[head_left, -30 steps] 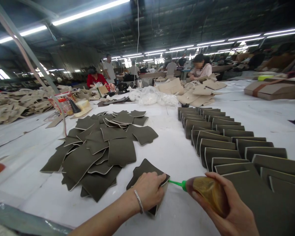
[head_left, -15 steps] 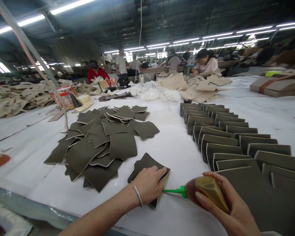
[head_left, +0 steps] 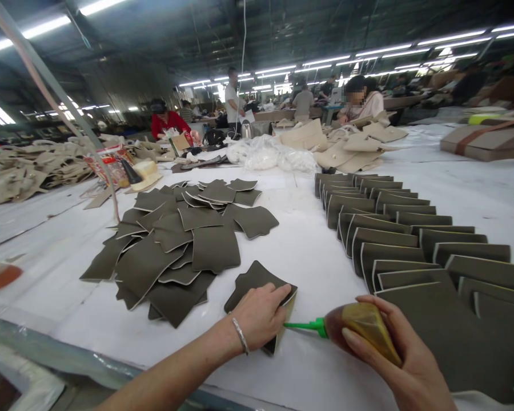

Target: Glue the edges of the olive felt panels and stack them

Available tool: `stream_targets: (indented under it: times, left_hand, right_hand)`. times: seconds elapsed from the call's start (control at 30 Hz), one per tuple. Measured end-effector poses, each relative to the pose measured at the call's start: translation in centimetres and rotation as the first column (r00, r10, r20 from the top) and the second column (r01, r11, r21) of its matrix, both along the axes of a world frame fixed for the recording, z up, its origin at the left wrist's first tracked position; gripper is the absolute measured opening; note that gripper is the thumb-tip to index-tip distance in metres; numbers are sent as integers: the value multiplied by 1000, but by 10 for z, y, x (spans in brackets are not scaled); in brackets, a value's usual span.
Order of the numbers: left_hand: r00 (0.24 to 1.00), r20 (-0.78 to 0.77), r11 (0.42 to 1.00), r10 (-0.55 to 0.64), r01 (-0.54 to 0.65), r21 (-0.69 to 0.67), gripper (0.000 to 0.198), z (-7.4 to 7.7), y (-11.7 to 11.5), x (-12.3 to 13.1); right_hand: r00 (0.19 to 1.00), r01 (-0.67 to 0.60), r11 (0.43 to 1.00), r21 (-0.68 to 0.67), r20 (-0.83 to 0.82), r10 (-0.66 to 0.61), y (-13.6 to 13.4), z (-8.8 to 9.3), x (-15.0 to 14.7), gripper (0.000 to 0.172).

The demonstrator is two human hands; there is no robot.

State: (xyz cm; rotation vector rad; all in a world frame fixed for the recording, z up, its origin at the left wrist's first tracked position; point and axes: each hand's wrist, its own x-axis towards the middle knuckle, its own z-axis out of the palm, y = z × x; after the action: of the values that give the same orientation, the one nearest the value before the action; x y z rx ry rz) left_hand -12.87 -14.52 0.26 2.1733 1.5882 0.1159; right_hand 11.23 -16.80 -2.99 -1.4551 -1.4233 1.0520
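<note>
The left hand [head_left: 261,313], a silver bracelet [head_left: 240,335] at its wrist, lies over a dark olive panel [head_left: 255,278] on the near middle of the white-covered worktop [head_left: 297,228], its index finger stretched to the panel's right corner; the other fingers are bent, and whether their grip pinches an edge cannot be told. A paler face shows along the panel's right side. The right hand [head_left: 405,351] has its grip closed around a squeeze bottle [head_left: 364,322] of amber liquid, thumb across the near side, the bottle tipped so that its green nozzle [head_left: 305,325] points left, the tip just beside the panel and the left hand's fingers. To the left lies a loose heap of similar panels [head_left: 216,248]; to the right, two overlapping rows of panels [head_left: 385,237] stand tilted, running from near to far. Farther off are crumpled clear plastic [head_left: 263,153] and beige pieces [head_left: 304,136], with a person in red [head_left: 169,123] at far left.
</note>
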Motion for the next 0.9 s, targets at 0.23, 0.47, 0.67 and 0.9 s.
stream_targets:
  times: [0.23,0.47,0.67,0.9]
  left_hand:
    - [1000,23,1000,2,-2,6,49,0,-3,1]
    - [1000,28,1000,0,0,-1,49,-2,-3,1]
    - [1000,24,1000,-11,11,5,48,-4,-2,-1]
    - [1000,12,1000,-16,16,-8,48,-3,-2,-2]
  right_hand:
    - [996,22,1000,-18,-90,-23,-11,19,-17,54]
    - [994,-25,999,-25,-103,23,-7,20,-14,53]
    - [999,15,1000,14,-46,-14,-7,20,-12,52]
    - [998,-32,995,96,58,27,7,5,2,54]
